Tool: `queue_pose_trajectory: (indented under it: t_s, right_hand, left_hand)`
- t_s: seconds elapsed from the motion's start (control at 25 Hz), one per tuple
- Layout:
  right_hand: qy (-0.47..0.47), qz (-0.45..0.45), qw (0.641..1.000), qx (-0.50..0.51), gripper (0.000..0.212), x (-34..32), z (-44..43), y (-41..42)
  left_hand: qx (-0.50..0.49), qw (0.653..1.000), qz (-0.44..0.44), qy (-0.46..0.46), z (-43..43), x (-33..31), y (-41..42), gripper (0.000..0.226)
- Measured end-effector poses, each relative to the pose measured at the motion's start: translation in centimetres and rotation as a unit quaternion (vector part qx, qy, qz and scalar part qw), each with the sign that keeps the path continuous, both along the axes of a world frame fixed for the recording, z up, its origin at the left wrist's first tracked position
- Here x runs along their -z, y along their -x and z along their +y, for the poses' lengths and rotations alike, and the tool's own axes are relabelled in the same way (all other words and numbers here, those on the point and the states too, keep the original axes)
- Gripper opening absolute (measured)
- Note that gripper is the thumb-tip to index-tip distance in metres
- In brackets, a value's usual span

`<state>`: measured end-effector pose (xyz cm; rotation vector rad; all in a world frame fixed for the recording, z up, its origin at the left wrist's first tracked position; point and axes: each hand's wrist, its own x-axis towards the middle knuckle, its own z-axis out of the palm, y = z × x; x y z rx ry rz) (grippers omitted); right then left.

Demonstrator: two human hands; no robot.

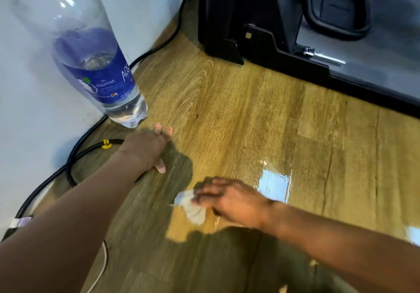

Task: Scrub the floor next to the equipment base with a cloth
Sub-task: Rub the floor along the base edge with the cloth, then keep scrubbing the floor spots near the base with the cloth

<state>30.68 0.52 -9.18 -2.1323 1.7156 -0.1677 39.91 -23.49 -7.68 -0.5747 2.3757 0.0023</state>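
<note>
Right hand (229, 201), fingers together, presses white cloth (192, 209) onto wet floor (227, 111); left hand (147, 147), fingers spread, braced at 10 o'clock; equipment base (261, 47) at 1 o'clock.

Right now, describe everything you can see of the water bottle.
The bottle is large, clear plastic with a blue Aquafina label round its lower half. It stands on the wood-look floor, close to the white wall; clear liquid fills only the lower part. Its top is cut off. A black cable runs behind it. The left hand rests nearby, apart from it.
</note>
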Motion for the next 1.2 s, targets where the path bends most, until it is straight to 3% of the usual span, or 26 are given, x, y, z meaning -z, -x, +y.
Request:
queue_pose_trajectory:
  t_s: [0.2,0.36,0.44,0.56,0.68,0.8,0.88,1.0,1.08,1.2]
  right_hand:
    - [-0.050,0.075,0.977,0.194,0.041,-2.2,-0.8,10.1]
    - [-0.053,-0.033,0.958,0.279,0.044,-3.4,2.1,13.2]
    - [-0.016,-0.042,0.946,0.321,0.029,-3.7,3.2,13.8]
    - [-0.005,-0.034,0.958,0.284,0.012,-4.1,3.4,13.7]
    - [-0.041,-0.109,0.955,0.273,0.009,-4.8,3.8,12.8]
    - [-0.082,-0.294,0.893,0.330,0.007,-6.5,4.8,13.6]
    - [-0.076,-0.374,0.851,0.361,0.007,-7.7,5.5,15.0]
    - [-0.031,-0.416,0.817,0.399,0.010,-9.3,6.1,16.6]
    - [0.039,-0.403,0.804,0.436,0.011,-9.8,6.3,17.5]
    - [0.162,-0.397,0.776,0.462,0.016,-10.8,6.1,18.8]
  left_hand:
    - [-0.008,1.000,-0.028,0.013,0.8,-1.3,0.6,0.110]
    - [-0.033,0.998,-0.058,0.005,1.7,-2.7,1.0,0.109]
    - [-0.053,0.996,-0.071,0.018,2.2,-3.0,1.3,0.101]
    - [-0.044,0.995,0.058,0.068,5.5,-3.4,3.9,0.053]
    - [0.050,0.970,0.235,0.025,11.9,-2.4,6.5,0.061]
    - [0.013,0.960,0.264,-0.091,14.6,-2.1,8.1,0.066]
    - [-0.018,0.951,0.283,-0.124,14.4,-2.4,9.7,0.052]
    - [-0.034,0.928,0.328,-0.174,14.4,-4.2,11.7,0.021]
    - [-0.081,0.897,0.356,-0.249,14.1,-6.0,12.9,0.019]
    - [-0.082,0.866,0.426,-0.246,12.8,-9.2,15.3,0.020]
